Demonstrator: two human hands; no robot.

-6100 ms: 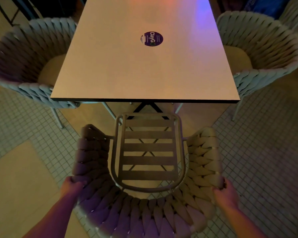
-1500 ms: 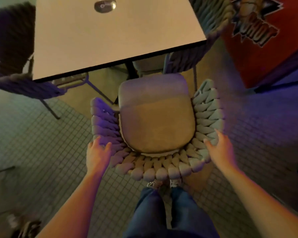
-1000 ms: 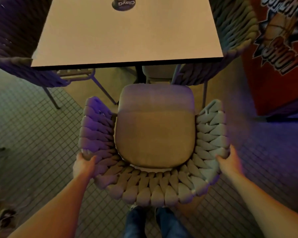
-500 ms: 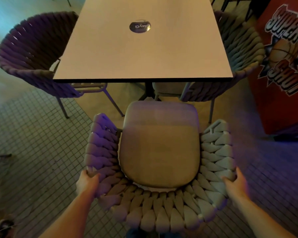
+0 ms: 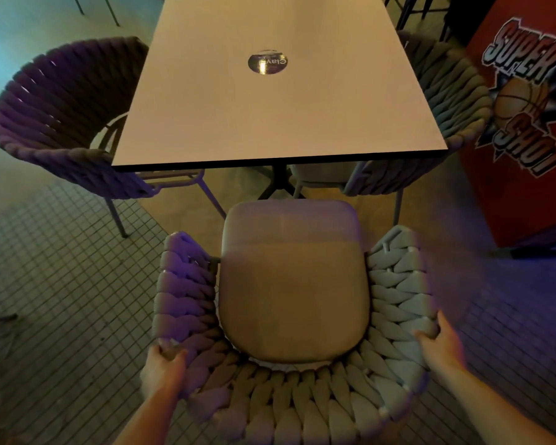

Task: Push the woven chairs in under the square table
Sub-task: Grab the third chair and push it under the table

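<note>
Since half a second earlier, both hands have kept their grip. The left hand (image 5: 162,369) and right hand (image 5: 438,340) curl over the near woven chair (image 5: 294,396) rim, at its two sides. Its cushion (image 5: 294,284) stops just short of the counter (image 5: 270,107); an even, straight push should slide it under.

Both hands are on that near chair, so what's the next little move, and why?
Probably a straight push forward. The left hand and right hand grip the near woven chair by its back rim, yet its seat cushion sits wholly short of the square table edge.
</note>
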